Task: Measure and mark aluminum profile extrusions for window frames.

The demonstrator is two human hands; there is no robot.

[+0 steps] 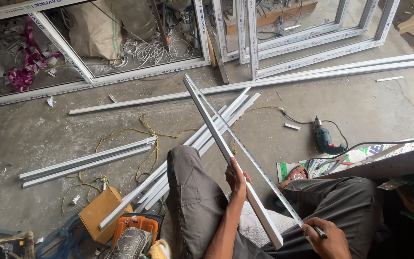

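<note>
Left hand [236, 180] wrapped around a long white profile strip [226, 153], which slants across the person's lap toward the floor. Right hand [326, 238] pinches a dark pen [318, 232], tip at what looks like a tape measure [259, 168] lying along the strip. Drill [322, 138] on the concrete, well apart.

Drill [323, 139] right of profile strip [226, 153]
</note>
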